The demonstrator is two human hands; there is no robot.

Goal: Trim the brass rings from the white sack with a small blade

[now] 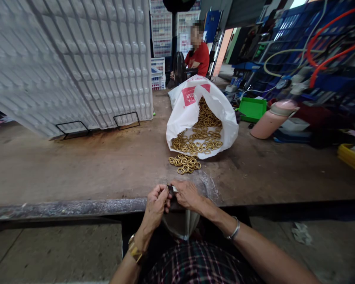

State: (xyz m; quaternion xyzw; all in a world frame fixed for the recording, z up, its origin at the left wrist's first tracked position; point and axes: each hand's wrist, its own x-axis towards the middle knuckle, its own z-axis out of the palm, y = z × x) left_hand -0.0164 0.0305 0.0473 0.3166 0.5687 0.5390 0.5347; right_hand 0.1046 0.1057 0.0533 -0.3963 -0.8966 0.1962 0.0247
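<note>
Your left hand point(158, 200) pinches, fingertips nearly together, on a small dark-and-white piece point(171, 188), identity unclear; your right hand point(189, 194), fingers curled, grips its other side. Loose gold-coloured rings point(185, 163) lie just beyond both hands. Farther out, the white bag point(177, 118) bears upside-down red print, partly legible: "TAR".

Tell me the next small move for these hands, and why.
Probably finish with the small dark piece before reaching for the loose gold rings: the left hand and right hand meet at that piece, while the rings lie just beyond on the table.
</note>
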